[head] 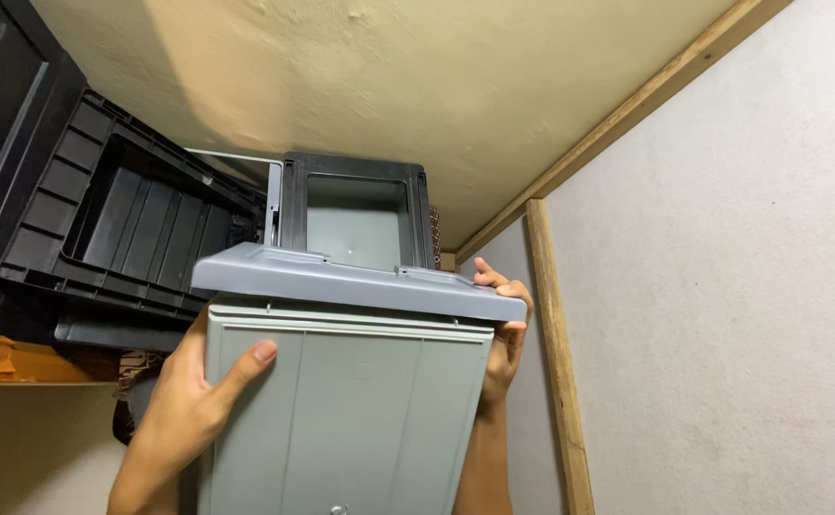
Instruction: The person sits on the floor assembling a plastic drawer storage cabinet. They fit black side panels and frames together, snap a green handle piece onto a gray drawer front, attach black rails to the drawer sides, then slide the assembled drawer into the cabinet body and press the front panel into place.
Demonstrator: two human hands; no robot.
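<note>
I've got a grey plastic bin (pixel 350 420) up in front of me, one hand on each side. My left hand (pixel 184 410) is flat against the left side of it, thumb across the front panel and the rest of the fingers wrapped round the side wall where I can't see them. My right hand (pixel 505 334) is clamped on the other side, up high, fingers curled over the edge of the grey lid (pixel 341 278) right at its corner. So both hands are closed on the bin, neither one is free.

The lid sits on top of the bin and sticks out past the walls on both sides (it looks a bit tilted, lower towards the right).

Just behind the lid there's a dark grey frame (pixel 355 205) with a big square opening, standing upright. I can't tell if it's actually touching the bin or just close behind it.

To the left of that, a black crate (pixel 131 224) is leaning at an angle, its open ribbed inside facing me. It rests on a wooden shelf (pixel 41 364). Over on the right there's a grey wall (pixel 722 286) with a wooden post (pixel 556 362) running up it, just beside my right hand.
</note>
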